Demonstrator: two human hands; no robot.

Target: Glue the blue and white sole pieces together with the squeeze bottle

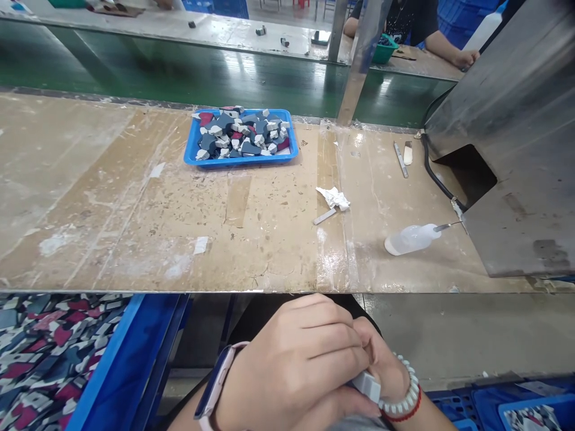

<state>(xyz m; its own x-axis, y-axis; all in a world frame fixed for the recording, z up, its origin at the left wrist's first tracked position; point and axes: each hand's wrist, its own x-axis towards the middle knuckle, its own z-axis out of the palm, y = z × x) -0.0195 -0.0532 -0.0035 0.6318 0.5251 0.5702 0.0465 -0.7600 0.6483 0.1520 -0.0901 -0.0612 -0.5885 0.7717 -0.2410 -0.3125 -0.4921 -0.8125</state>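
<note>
Both hands are low at the bottom of the view, below the near edge of the workbench (135, 239). My left hand (296, 365), with a watch on its wrist, is curled over my right hand (386, 368), which wears a bead bracelet. Between them they grip a small light grey piece (367, 386), mostly hidden by the fingers. A blue tray (193, 157) holding several grey, white and dark red pieces sits at the far side of the bench.
A squeeze bottle (411, 238) with a thin nozzle lies at right beside a metal machine housing (516, 137). Crumpled paper (333, 197) and metal strips (401, 159) lie on the bench. A blue bin (112, 365) of pieces stands at lower left. Another person's arm (449, 51) rests beyond.
</note>
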